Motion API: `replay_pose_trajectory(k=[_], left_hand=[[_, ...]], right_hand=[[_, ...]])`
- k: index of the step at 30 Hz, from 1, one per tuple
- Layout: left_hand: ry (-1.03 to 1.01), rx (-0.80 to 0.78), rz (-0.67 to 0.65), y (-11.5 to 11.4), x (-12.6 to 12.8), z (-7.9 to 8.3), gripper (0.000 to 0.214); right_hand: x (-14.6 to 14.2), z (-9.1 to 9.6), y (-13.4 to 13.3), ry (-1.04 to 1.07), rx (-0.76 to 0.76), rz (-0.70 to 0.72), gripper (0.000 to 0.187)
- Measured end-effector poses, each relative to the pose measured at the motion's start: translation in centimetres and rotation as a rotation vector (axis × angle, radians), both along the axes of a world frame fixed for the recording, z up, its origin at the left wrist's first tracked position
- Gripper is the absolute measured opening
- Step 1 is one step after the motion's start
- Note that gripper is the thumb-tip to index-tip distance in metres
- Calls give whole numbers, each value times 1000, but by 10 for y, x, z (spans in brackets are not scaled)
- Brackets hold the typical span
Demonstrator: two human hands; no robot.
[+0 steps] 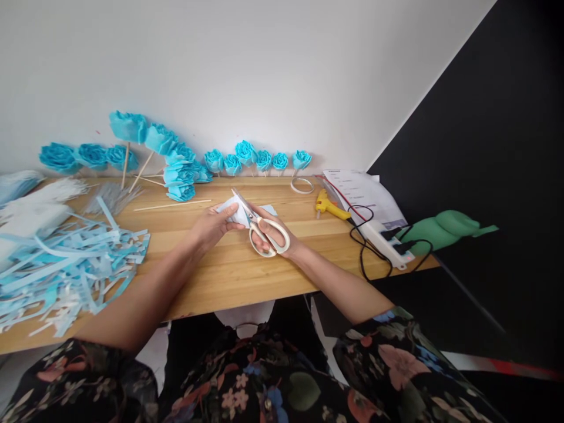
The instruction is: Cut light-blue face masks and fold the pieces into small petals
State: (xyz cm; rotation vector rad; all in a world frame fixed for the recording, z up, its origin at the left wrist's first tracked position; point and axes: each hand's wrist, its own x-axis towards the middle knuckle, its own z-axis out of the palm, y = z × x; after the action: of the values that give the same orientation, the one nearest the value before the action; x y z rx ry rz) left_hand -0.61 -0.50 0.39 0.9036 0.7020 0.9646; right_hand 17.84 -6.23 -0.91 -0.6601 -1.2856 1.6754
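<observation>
In the middle of the wooden table (211,282), my left hand (215,223) pinches a small pale blue-white paper piece (238,212). My right hand (277,235) grips white-handled scissors (284,232), with thumb and fingers through the loops. The scissor blades lie against the paper, pointing up and to the left; I cannot tell how far apart they are. Just behind my right hand lies another light blue paper piece (268,209), partly hidden. A thin wooden stick (171,205) rests on the table beyond my left hand.
Blue paper flowers (245,153) on sticks line the wall. Shredded blue and white strips (74,264) are heaped at left. On the right are a tape roll (302,185), a yellow glue gun (330,205), printed sheets (363,194), a power strip (388,244) with cables and a green object (440,229).
</observation>
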Motion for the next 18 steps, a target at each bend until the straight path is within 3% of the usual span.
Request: replay_pose_trajectory(k=[12, 18], left_hand=[[68, 135, 40, 3, -2, -4, 36], [128, 132, 39, 0, 1, -5, 34]], right_hand=[[0, 0, 1, -70, 22, -15, 86], [2, 1, 4, -76, 171, 9, 84]])
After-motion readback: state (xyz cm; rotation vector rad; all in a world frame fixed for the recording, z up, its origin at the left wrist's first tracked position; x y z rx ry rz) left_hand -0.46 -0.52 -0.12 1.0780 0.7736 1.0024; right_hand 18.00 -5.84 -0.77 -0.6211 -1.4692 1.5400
